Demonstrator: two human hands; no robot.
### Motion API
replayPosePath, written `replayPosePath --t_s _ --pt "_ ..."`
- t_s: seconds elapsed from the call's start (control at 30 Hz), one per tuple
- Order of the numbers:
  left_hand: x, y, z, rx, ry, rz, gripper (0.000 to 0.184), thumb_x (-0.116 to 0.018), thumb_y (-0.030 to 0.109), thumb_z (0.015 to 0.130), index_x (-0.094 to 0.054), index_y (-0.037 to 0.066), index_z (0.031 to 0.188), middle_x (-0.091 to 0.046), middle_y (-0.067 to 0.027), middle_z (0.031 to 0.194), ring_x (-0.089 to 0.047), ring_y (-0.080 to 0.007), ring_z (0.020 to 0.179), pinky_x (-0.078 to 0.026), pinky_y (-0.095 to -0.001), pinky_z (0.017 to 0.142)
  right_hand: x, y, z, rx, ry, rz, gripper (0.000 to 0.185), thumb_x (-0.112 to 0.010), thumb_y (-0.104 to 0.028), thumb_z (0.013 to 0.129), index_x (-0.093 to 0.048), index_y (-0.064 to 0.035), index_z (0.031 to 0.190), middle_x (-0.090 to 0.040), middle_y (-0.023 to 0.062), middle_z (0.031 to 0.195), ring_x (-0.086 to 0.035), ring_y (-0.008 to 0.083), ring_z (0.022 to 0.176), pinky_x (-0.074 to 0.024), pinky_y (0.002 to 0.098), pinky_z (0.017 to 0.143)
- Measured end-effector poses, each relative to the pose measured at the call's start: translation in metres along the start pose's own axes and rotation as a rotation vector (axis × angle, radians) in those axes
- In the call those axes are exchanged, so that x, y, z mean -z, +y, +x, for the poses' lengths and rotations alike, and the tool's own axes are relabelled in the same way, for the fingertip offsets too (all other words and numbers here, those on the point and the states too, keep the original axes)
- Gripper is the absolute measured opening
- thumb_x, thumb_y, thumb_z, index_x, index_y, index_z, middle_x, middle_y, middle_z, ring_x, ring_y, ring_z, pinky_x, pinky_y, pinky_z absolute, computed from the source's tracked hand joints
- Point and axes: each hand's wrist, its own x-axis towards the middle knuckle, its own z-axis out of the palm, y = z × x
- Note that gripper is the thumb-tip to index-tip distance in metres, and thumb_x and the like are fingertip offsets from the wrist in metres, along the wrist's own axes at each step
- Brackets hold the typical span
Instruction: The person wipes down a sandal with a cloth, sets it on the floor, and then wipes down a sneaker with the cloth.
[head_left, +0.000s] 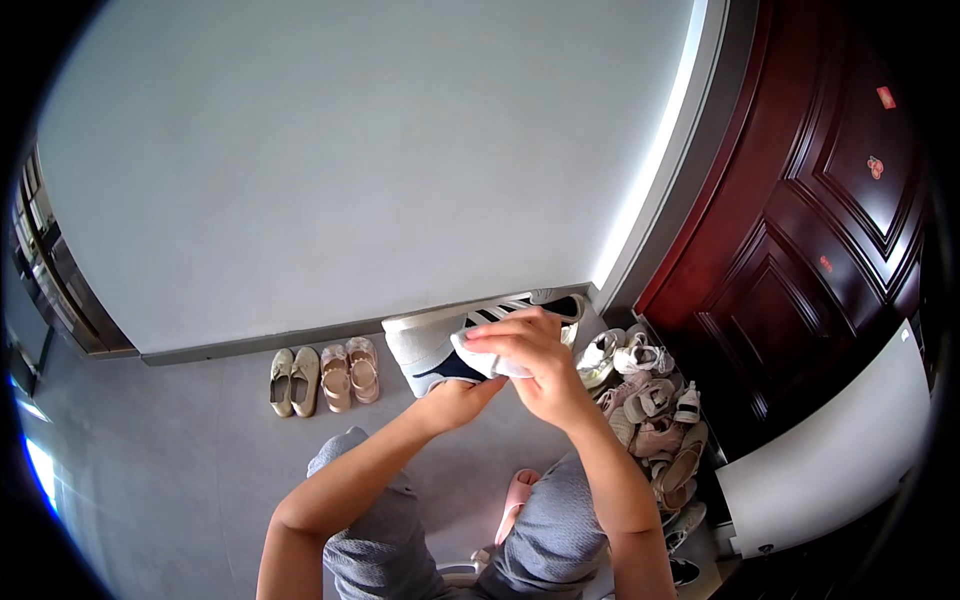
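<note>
A white and grey sneaker (415,345) with dark navy parts and stripes is held up in front of me, its toe pointing left. My left hand (455,403) grips it from below, fingers mostly hidden behind the shoe. In my right hand (535,355) is a bunched white cloth (487,358), pressed against the sneaker's side with the fingers bent over it. Beyond the right hand, a dark shoe opening (566,306) shows; whether it belongs to the same sneaker I cannot tell.
Cream slip-on shoes (304,380) and beige sandals (363,370) stand on the grey floor by the wall. Many shoes are heaped (655,400) at right, beside a dark red door (770,290) and a white curved panel (830,450). A pink slipper (517,495) is below my hands.
</note>
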Motion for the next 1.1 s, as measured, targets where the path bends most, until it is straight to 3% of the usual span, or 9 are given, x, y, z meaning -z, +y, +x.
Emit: replayPosePath --t_s 0.2,0.27,0.33,0.47,0.6,0.87,1.0,1.07,1.1 --pt "-0.002 0.014 0.000 0.210 -0.067 0.014 0.025 -0.062 0.009 0.095 -0.061 0.004 0.120 -0.065 -0.0103 0.109 -0.062 -0.0218 0.102 -0.050 -0.0366 0.087 -0.014 -0.003 -0.001 -0.030 0.109 -0.232 0.046 -0.063 0.007 0.074 -0.070 -0.0106 0.116 -0.068 0.0000 0.118 -0.058 0.0235 0.105 -0.0370 0.0386 0.096" --pt "-0.003 -0.002 -0.001 0.147 -0.043 -0.024 0.026 -0.062 0.017 0.096 -0.063 0.005 0.119 -0.069 -0.0141 0.104 -0.067 -0.0253 0.098 -0.051 -0.0391 0.084 -0.014 -0.003 -0.003 0.013 0.022 -0.097 0.046 -0.063 0.007 0.075 -0.070 -0.0113 0.116 -0.068 -0.0005 0.118 -0.058 0.0234 0.104 -0.0377 0.0383 0.097" --pt "-0.003 -0.010 0.009 -0.209 -0.010 0.063 0.027 -0.058 0.003 0.092 -0.060 0.005 0.119 -0.064 -0.0110 0.112 -0.062 -0.0229 0.102 -0.051 -0.0367 0.083 -0.013 -0.005 -0.002 0.054 -0.014 -0.054 0.046 -0.063 0.006 0.075 -0.070 -0.0119 0.116 -0.068 -0.0011 0.120 -0.058 0.0235 0.105 -0.0384 0.0380 0.097" --pt "-0.006 0.002 0.002 0.165 -0.001 -0.127 0.024 -0.060 0.010 0.094 -0.063 0.006 0.117 -0.068 -0.0128 0.108 -0.065 -0.0256 0.103 -0.052 -0.0408 0.084 -0.016 -0.003 -0.003 0.042 0.008 -0.070 0.044 -0.066 0.005 0.076 -0.070 -0.0134 0.116 -0.068 -0.0007 0.121 -0.058 0.0236 0.106 -0.0410 0.0379 0.096" --pt "-0.006 -0.008 0.000 -0.148 0.006 -0.019 0.018 -0.059 0.005 0.092 -0.064 0.007 0.109 -0.065 -0.0114 0.098 -0.063 -0.0259 0.098 -0.052 -0.0383 0.083 -0.024 -0.008 -0.002 0.057 -0.035 -0.032 0.036 -0.067 0.003 0.078 -0.072 -0.0124 0.111 -0.069 -0.0005 0.117 -0.058 0.0224 0.107 -0.0422 0.0378 0.096" --pt "0.002 0.006 0.012 0.180 -0.042 -0.110 0.020 -0.058 0.006 0.096 -0.062 0.007 0.116 -0.065 -0.0108 0.107 -0.063 -0.0212 0.104 -0.051 -0.0352 0.085 -0.005 0.001 0.000 -0.051 -0.012 -0.096 0.035 -0.063 0.010 0.075 -0.074 -0.0081 0.103 -0.071 0.0009 0.112 -0.059 0.0239 0.104 -0.0456 0.0365 0.093" --pt "0.006 0.008 0.013 -0.162 -0.083 -0.141 0.027 -0.053 0.006 0.098 -0.061 0.008 0.123 -0.065 -0.0090 0.112 -0.061 -0.0200 0.111 -0.050 -0.0342 0.090 -0.007 -0.006 0.000 0.015 -0.105 0.060 0.037 -0.063 0.011 0.074 -0.074 -0.0098 0.104 -0.071 0.0013 0.111 -0.059 0.0242 0.104 -0.0469 0.0367 0.093" --pt "0.010 0.003 0.014 0.022 -0.120 -0.088 0.026 -0.056 0.011 0.098 -0.061 0.006 0.123 -0.067 -0.0089 0.111 -0.062 -0.0187 0.109 -0.050 -0.0330 0.089 -0.004 0.001 -0.003 0.043 -0.026 -0.058 0.039 -0.063 0.011 0.075 -0.074 -0.0096 0.105 -0.070 0.0015 0.114 -0.058 0.0247 0.103 -0.0477 0.0377 0.093" --pt "0.010 0.022 0.011 0.372 -0.043 -0.068 0.028 -0.061 0.019 0.098 -0.062 0.004 0.122 -0.068 -0.0079 0.106 -0.062 -0.0162 0.104 -0.050 -0.0318 0.086 -0.003 0.003 -0.005 -0.030 0.062 -0.190 0.038 -0.063 0.009 0.076 -0.074 -0.0085 0.108 -0.070 0.0016 0.115 -0.057 0.0245 0.102 -0.0470 0.0373 0.093"
